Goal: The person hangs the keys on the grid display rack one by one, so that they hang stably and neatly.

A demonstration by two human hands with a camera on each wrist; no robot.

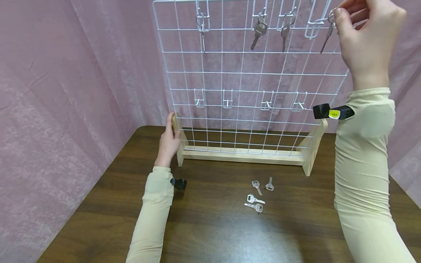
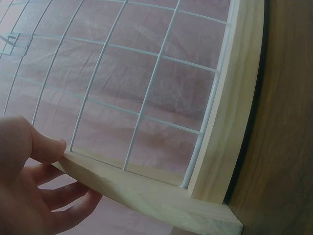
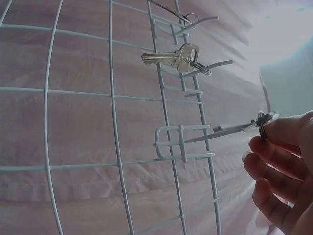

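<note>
At the rack's upper right, my right hand (image 1: 375,40) pinches a key ring (image 1: 330,15) between thumb and fingertips. A silver key (image 1: 326,39) dangles from that ring, close beside the rightmost upper white wire hook (image 1: 310,33). In the right wrist view the hook (image 3: 169,143) and the held key (image 3: 230,131) overlap. Three other keys on rings hang from upper hooks: a left key (image 1: 203,36), a middle key (image 1: 259,31) and a right key (image 1: 285,33). My left hand (image 1: 168,144) grips the left wooden end piece (image 2: 122,188) of the white grid rack's stand.
Several loose keys (image 1: 258,208) lie on the brown wooden table (image 1: 210,233) before the rack. A lower row of hooks (image 1: 227,103) lines the grid. The stand's right end piece (image 1: 315,149) is below my right forearm. Pink cloth (image 1: 82,73) hangs behind.
</note>
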